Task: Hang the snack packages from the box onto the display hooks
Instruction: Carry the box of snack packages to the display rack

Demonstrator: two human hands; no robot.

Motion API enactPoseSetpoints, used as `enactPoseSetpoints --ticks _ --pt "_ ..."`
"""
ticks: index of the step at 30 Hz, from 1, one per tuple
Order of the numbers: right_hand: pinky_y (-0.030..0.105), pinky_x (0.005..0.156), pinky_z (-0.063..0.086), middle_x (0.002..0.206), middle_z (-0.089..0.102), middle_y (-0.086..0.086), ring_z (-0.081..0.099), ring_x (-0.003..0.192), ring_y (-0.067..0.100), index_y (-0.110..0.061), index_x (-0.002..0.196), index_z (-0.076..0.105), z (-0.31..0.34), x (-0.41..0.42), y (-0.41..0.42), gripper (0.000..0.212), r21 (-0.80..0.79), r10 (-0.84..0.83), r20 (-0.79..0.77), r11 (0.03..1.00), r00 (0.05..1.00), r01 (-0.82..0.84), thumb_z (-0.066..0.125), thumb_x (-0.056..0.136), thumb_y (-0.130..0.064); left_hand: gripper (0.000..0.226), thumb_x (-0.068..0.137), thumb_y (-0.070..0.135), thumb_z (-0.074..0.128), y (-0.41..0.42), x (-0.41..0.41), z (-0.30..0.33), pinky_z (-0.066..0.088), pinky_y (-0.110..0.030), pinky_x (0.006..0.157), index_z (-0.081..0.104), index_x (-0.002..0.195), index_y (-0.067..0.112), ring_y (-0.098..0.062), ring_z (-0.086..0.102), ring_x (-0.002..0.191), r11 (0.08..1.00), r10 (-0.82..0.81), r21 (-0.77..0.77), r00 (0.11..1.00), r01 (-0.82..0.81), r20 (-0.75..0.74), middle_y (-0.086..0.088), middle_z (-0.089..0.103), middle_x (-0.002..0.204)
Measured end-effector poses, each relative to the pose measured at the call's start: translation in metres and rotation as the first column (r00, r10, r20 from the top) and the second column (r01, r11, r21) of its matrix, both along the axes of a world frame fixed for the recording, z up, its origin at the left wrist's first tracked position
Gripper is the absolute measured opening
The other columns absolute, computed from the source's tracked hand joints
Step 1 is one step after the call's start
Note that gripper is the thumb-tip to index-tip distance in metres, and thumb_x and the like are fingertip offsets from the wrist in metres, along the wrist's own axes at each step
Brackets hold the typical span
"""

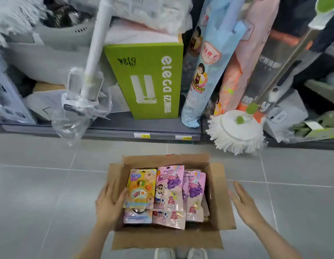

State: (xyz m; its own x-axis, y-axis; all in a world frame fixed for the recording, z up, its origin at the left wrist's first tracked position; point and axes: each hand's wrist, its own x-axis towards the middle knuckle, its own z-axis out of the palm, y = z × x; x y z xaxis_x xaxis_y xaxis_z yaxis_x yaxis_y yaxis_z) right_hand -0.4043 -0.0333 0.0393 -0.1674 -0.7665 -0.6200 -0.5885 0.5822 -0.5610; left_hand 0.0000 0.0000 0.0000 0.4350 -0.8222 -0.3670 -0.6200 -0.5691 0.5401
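Left grip (109, 204) spread, touching yellow package (141, 189) edge; right grip (243, 200) spread, beside box (220, 199) flap.

An open cardboard box (216, 186) sits on the grey tiled floor (40, 184), filled with snack packages (169, 191). The left hand (109, 204) touches the yellow package (141, 187); the right hand (244, 202) hovers flat beside the box. A green carton (149, 81) and white mop head (235, 131) stand beyond.
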Motion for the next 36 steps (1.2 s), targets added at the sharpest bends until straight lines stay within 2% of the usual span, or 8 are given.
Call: enactPoseSetpoints --ticks 4,7,10,15,20,26,31,36 --pt "0.03 0.112 0.011 0.157 0.006 0.002 0.003 0.145 0.021 -0.022 0.146 0.012 -0.107 -0.002 -0.007 0.065 0.067 0.158 -0.157 0.987 0.975 -0.149 0.029 0.092 -0.052 0.077 0.087 0.057 0.048 -0.004 0.008 -0.092 0.002 -0.051 0.115 0.013 0.149 0.029 -0.024 0.0 0.145 0.979 0.103 0.162 0.984 -0.127 0.146 -0.009 0.005 0.158" --pt "0.033 0.114 0.005 0.157 0.006 0.001 -0.002 0.145 0.019 -0.023 0.146 0.015 -0.169 0.001 -0.01 0.062 0.038 0.128 -0.113 0.992 0.985 -0.124 0.029 0.092 -0.051 0.083 0.086 0.06 0.048 -0.001 0.024 -0.15 0.009 -0.052 0.115 0.005 0.149 0.03 -0.031 0.007 0.144 0.959 0.18 0.192 0.973 -0.206 0.144 -0.015 0.006 0.157" --pt "0.034 0.115 0.008 0.156 0.01 -0.007 0.005 0.145 0.013 -0.033 0.146 0.012 -0.197 0.009 -0.019 0.057 0.024 -0.03 0.026 0.999 0.999 0.029 0.034 0.095 -0.043 0.076 0.089 0.048 0.054 -0.01 0.036 -0.182 0.028 -0.044 0.111 0.012 0.149 0.027 -0.035 0.032 0.136 0.958 0.224 0.203 0.97 -0.202 -0.092 -0.016 0.032 0.149" --pt "0.031 0.112 0.016 0.155 0.016 -0.009 0.02 0.141 0.015 -0.035 0.146 0.012 -0.217 0.022 -0.024 0.054 -0.026 -0.093 0.166 0.995 0.982 0.099 0.033 0.096 -0.04 0.063 0.086 0.048 0.057 -0.014 0.045 -0.206 0.051 -0.034 0.093 0.031 0.142 0.036 -0.013 0.059 0.114 0.974 0.228 0.117 0.873 -0.196 -0.43 0.005 0.055 0.133" --pt "0.032 0.108 0.024 0.152 0.025 -0.007 0.028 0.137 0.015 -0.036 0.145 0.017 -0.222 0.03 -0.021 0.05 -0.018 -0.191 0.262 0.979 0.946 0.203 0.027 0.097 -0.042 0.053 0.088 0.041 0.056 -0.018 0.042 -0.202 0.055 -0.041 0.086 0.036 0.137 0.043 -0.016 0.066 0.103 0.971 0.238 0.129 0.768 -0.201 -0.595 0.006 0.061 0.125" --pt "0.042 0.11 0.032 0.142 0.04 -0.008 0.042 0.127 0.017 -0.044 0.141 0.025 -0.221 0.03 -0.022 0.044 -0.008 -0.278 0.336 0.955 0.9 0.298 0.027 0.097 -0.045 0.046 0.094 0.033 0.051 -0.029 0.038 -0.192 0.057 -0.038 0.082 0.039 0.138 0.037 -0.014 0.067 0.099 0.974 0.216 0.07 0.789 -0.216 -0.575 0.002 0.063 0.122" --pt "0.044 0.112 0.03 0.144 0.041 -0.005 0.043 0.13 0.021 -0.052 0.132 0.03 -0.173 0.013 -0.036 0.047 -0.009 -0.306 0.286 0.947 0.908 0.322 0.026 0.087 -0.064 0.062 0.097 0.031 0.043 -0.052 0.032 -0.118 0.056 -0.024 0.077 0.007 0.146 0.044 -0.009 0.06 0.104 0.994 0.102 0.018 0.803 -0.112 -0.588 0.009 0.05 0.13" --pt "0.035 0.09 0.038 0.121 0.052 0.005 0.05 0.106 0.024 -0.021 0.133 0.044 -0.063 0.0 -0.033 0.05 0.099 -0.457 0.348 0.886 0.819 0.453 0.024 0.096 -0.048 0.054 0.1 0.04 0.029 -0.067 0.016 -0.007 0.047 -0.022 0.09 -0.005 0.14 0.051 -0.007 0.047 0.118 0.999 -0.005 -0.03 0.749 -0.02 -0.662 0.02 0.029 0.139"
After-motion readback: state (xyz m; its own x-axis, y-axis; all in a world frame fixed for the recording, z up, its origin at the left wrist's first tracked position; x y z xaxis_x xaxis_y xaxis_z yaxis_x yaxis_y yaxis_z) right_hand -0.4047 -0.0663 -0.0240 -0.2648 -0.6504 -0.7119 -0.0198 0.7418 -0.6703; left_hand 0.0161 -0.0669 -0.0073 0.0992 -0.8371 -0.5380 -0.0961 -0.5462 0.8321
